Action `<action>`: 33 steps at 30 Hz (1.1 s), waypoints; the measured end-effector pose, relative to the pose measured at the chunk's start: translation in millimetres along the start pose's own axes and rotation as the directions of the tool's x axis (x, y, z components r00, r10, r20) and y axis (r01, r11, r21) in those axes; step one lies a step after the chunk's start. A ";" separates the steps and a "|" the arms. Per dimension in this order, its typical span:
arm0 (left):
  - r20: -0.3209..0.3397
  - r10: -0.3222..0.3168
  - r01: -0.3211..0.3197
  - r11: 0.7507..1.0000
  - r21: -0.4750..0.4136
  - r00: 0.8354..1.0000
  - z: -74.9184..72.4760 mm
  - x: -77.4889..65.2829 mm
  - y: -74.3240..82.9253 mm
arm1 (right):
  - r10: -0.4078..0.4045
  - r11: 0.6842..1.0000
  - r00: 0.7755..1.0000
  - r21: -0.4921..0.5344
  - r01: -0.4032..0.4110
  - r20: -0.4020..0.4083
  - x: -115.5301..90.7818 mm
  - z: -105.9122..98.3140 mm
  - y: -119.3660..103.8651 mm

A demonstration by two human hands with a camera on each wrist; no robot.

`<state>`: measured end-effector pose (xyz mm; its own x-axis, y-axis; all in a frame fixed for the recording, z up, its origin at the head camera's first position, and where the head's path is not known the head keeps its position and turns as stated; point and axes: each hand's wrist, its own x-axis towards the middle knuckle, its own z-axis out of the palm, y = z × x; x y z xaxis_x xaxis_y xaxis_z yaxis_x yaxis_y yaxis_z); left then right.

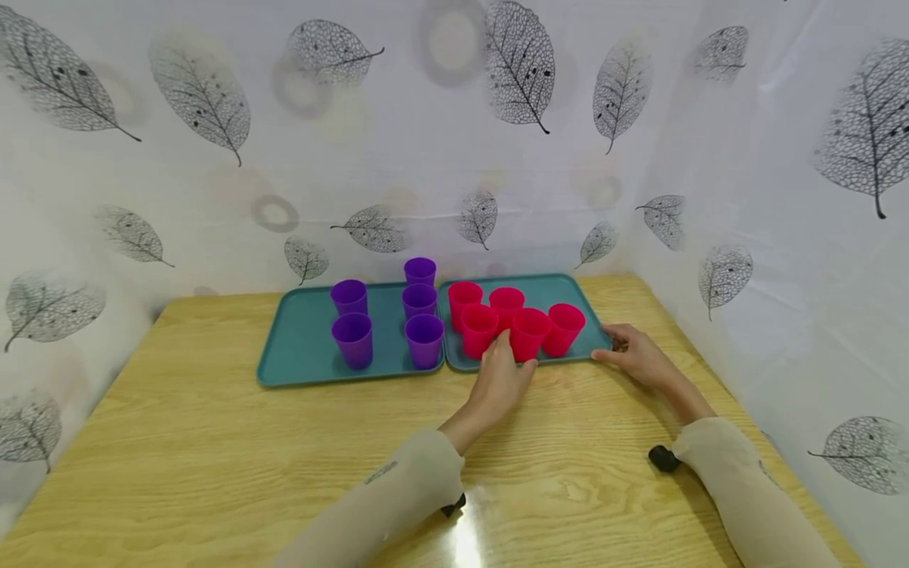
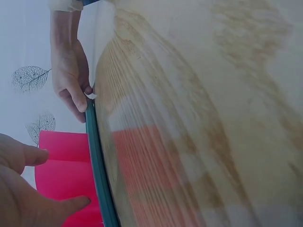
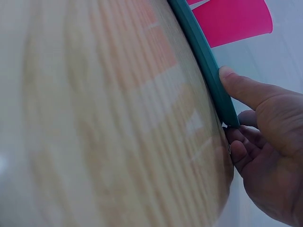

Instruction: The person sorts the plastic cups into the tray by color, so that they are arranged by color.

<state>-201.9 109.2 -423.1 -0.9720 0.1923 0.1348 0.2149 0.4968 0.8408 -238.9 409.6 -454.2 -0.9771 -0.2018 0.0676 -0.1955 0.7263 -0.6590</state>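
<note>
Several red plastic cups (image 1: 565, 331) stand upright in the right-hand teal tray (image 1: 547, 290). My left hand (image 1: 500, 383) is at the front of this group, its fingers spread beside a front red cup (image 1: 531, 331). In the left wrist view that cup (image 2: 64, 177) lies behind the fingers and thumb; whether they touch it I cannot tell. My right hand (image 1: 635, 359) grips the tray's right front corner. The right wrist view shows the thumb on the tray's rim (image 3: 210, 78) and the other fingers curled at and under the corner.
A second teal tray (image 1: 294, 339) adjoins on the left, with several upright purple cups (image 1: 353, 343) in its middle and right part. Both trays lie on a wooden table (image 1: 213, 450). A leaf-patterned curtain (image 1: 426, 173) encloses the back and sides.
</note>
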 end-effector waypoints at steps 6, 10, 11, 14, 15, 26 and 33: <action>0.019 0.025 -0.025 1.000 0.001 1.000 -4.7 -6.1 -2.4 | 0.002 1.000 1.000 -0.002 -0.002 0.000 -0.1 0.1 0.2; 0.049 0.041 -0.041 0.999 0.009 0.998 -11.6 -13.6 -4.3 | 0.003 1.000 1.000 0.003 -0.003 0.001 0.7 0.8 0.2; 0.060 0.039 -0.039 0.999 0.014 0.997 -13.8 -15.8 -4.4 | 0.004 1.000 1.000 0.003 -0.004 0.004 1.0 0.9 0.0; 0.084 0.043 -0.046 0.998 0.037 0.996 -22.7 -23.7 -4.3 | 0.006 1.000 1.000 -0.003 -0.006 0.004 2.6 1.2 0.2; 0.089 0.046 -0.051 0.997 0.050 0.995 -26.3 -26.5 -4.2 | 0.007 1.000 1.000 -0.007 -0.007 0.004 3.1 1.2 0.1; 0.121 0.060 -0.069 0.995 0.072 0.991 -67.4 -55.5 -18.7 | 0.034 0.997 0.999 -0.068 -0.033 0.013 7.4 -2.1 -2.6; 0.101 0.113 -0.122 0.988 0.098 0.989 -93.3 -74.7 -33.3 | 0.030 0.993 1.000 -0.117 -0.029 0.001 3.3 -5.0 -7.8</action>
<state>-145.3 -0.7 -412.3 -0.9271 0.3315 0.1750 0.3406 0.5502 0.7624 -241.0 406.5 -445.1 -0.9824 -0.1808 0.0475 -0.1754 0.8038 -0.5684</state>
